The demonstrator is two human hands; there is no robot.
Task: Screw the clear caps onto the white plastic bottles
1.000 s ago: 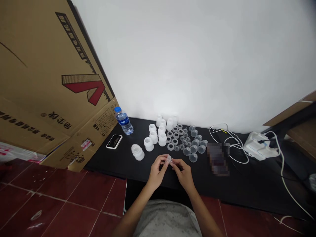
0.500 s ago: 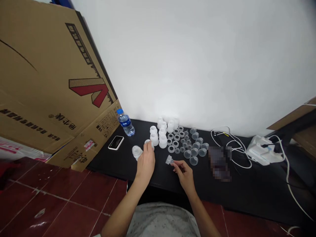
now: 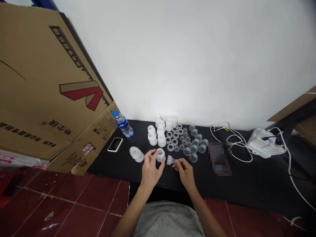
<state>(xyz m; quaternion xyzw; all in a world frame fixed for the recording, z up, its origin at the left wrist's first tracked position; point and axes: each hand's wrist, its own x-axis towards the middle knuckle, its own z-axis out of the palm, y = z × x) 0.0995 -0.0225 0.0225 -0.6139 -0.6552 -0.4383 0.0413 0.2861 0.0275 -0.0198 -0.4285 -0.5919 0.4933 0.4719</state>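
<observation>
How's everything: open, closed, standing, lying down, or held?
Water bottle: capped, standing.
Phone: flat, screen up.
White bottle in left hand: open-mouthed.
White bottle nearest phone: domed cover on, standing.
Clear nipple and collar: joined, pinched by right hand.
Clear rings: lying flat.
Clear domed covers: loose on table.
White cable: loosely looped.

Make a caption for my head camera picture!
Left hand holds an open white baby bottle; right hand pinches a clear nipple piece.
</observation>
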